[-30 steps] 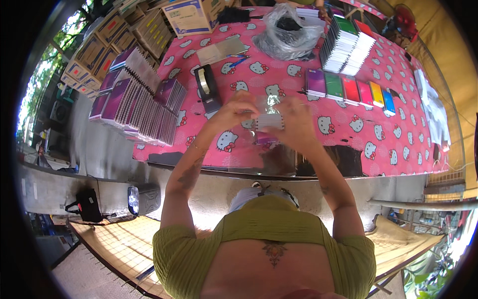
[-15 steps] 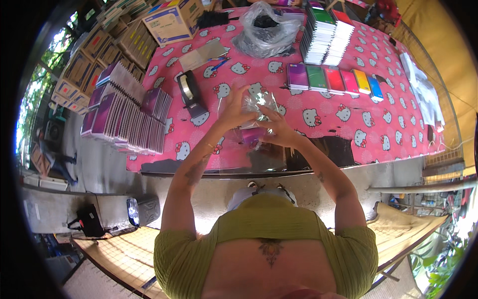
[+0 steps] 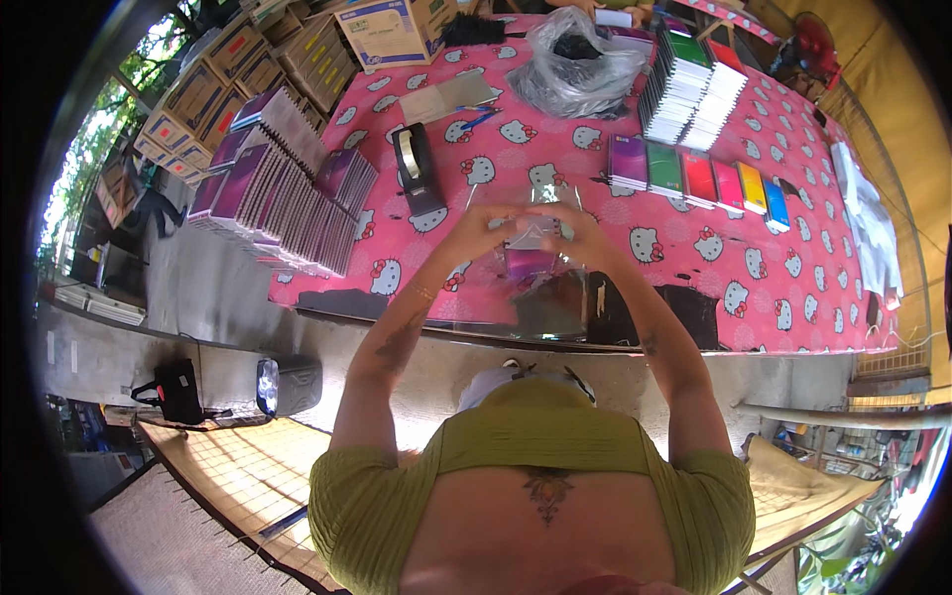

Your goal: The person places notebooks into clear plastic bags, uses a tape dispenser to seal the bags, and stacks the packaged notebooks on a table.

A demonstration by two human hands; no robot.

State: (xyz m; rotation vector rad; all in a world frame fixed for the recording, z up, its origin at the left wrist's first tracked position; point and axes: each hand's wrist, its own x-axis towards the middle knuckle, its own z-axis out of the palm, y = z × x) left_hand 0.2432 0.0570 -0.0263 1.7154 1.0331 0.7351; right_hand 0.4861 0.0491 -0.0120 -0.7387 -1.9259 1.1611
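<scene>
A purple notebook lies near the table's front edge, with clear plastic film under and around it. Over its far end the film is folded into a pointed flap. My left hand curls in from the left, fingers closed on the film at that end. From the right, my right hand does the same, its fingertips close to the left ones. Glare on the film partly hides where the fingers grip. Beyond my left hand stands a black tape dispenser.
Stacks of purple spiral notebooks stand at the left. Coloured notebooks line up at right, before tall notebook stacks. A plastic bag, cardboard and a carton sit farther back. Another person's hands show at the far edge.
My hands have drawn together over the notebook's far end, and their spread fingers have closed on the film. The whole view has shifted, with table things appearing farther right.
</scene>
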